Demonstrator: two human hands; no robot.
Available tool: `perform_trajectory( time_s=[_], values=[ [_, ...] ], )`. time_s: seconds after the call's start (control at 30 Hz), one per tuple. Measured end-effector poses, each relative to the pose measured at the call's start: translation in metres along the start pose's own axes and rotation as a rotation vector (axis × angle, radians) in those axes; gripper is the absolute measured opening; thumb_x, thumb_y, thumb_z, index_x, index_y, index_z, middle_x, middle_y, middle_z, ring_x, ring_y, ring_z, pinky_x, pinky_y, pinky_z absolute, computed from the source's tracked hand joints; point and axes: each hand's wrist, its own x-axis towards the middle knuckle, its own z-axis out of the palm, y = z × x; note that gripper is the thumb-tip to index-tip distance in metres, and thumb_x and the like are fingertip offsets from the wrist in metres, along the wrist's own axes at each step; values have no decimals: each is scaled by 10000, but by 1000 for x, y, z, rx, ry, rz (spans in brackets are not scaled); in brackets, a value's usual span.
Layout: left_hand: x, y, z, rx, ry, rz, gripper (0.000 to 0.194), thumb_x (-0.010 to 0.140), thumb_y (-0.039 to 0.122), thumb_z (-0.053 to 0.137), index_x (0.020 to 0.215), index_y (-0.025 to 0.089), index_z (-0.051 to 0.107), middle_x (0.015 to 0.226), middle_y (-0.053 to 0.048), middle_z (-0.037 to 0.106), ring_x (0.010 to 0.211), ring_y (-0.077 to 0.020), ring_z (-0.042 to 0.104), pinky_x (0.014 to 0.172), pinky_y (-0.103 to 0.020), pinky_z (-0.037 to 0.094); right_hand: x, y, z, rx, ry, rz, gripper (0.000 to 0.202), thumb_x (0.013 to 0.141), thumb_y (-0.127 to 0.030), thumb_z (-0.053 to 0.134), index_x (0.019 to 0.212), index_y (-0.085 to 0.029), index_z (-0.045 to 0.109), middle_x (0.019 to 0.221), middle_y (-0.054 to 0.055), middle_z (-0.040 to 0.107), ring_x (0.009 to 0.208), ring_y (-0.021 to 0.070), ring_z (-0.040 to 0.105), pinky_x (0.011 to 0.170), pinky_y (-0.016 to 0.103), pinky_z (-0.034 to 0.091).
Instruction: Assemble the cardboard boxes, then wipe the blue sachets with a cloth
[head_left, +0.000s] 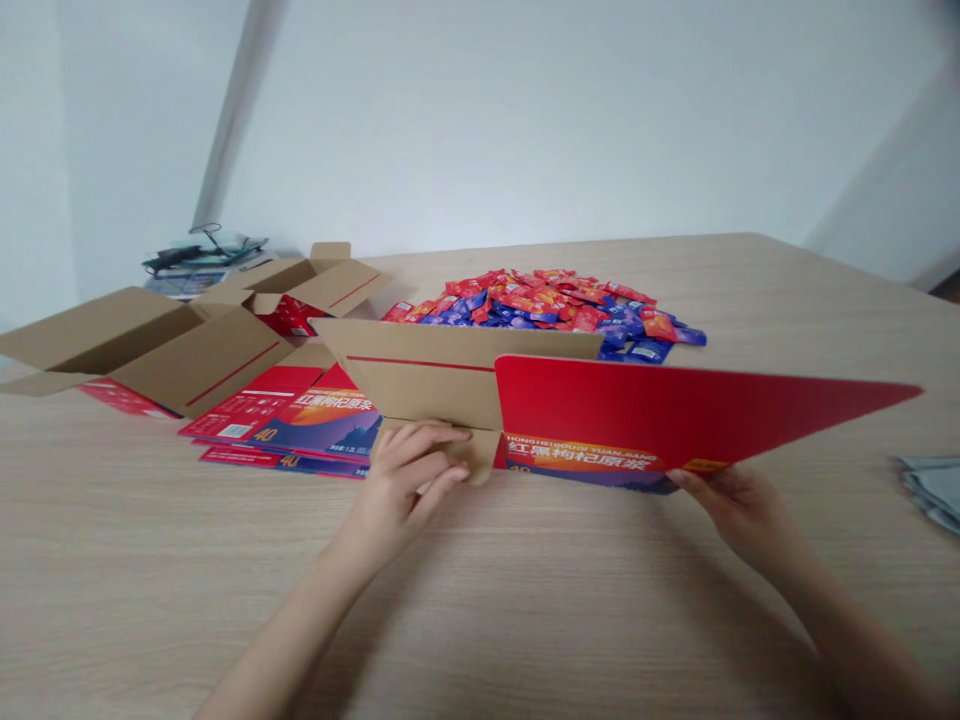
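A red and purple cardboard box point(585, 410) with Chinese lettering stands part-unfolded in front of me, its brown inner side showing on the left. My right hand point(739, 505) pinches the box's lower right corner, thumb on the printed face and the fingers mostly hidden behind. At the box's left end is my left hand point(420, 470), its fingers loosely bent and apart against a small brown end flap point(484, 462). No grip on that flap can be seen. Left of it, flat printed cartons point(292, 420) lie stacked on the table.
Behind the box is a heap of red and purple sachets point(540, 300). Two opened cartons, a nearer one point(187, 350) and a farther one point(330, 285), stand at the left. Dark items on a stack point(202, 255) lie beyond them. A grey cloth point(934, 485) is at the table's right.
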Motion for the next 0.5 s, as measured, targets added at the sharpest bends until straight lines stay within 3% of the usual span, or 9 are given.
perform_trajectory(
  time_s=[0.13,0.23,0.3,0.4,0.5],
  values=[
    [7,0,6,166,-4,38,114,1014,236,577,933,210,653,1046,-74,716,952,-227,625,810,-374,410,-5,8,-6,-168,-15,-65,428,786,-671,692,801,-257,798,831,78,800,861,330,761,884,508,618],
    [5,-7,15,327,50,-9,117,998,322,613,1053,221,639,1069,-103,667,973,-258,589,833,-395,412,-6,10,-8,-216,-79,-116,405,832,-640,660,916,-272,806,900,68,806,911,325,760,916,505,612],
    [0,-17,22,399,195,-97,457,891,492,736,1219,214,584,1165,-146,609,1058,-312,565,889,-444,423,-6,9,-9,-220,-109,-112,422,833,-649,653,969,-280,807,956,68,808,930,329,760,916,508,615],
    [-7,-36,31,362,471,-302,1125,553,672,912,1430,179,409,1370,-225,472,1274,-435,466,1034,-590,382,-6,5,-8,-221,-69,-55,481,792,-715,652,865,-269,817,877,85,807,863,346,766,848,525,633],
    [-5,-49,38,47,517,-558,1424,423,610,976,1553,201,211,1490,-243,385,1405,-467,384,1137,-657,305,-5,2,-7,-172,-28,5,511,731,-745,690,774,-252,813,817,97,802,792,340,767,755,490,650]
  ],
)
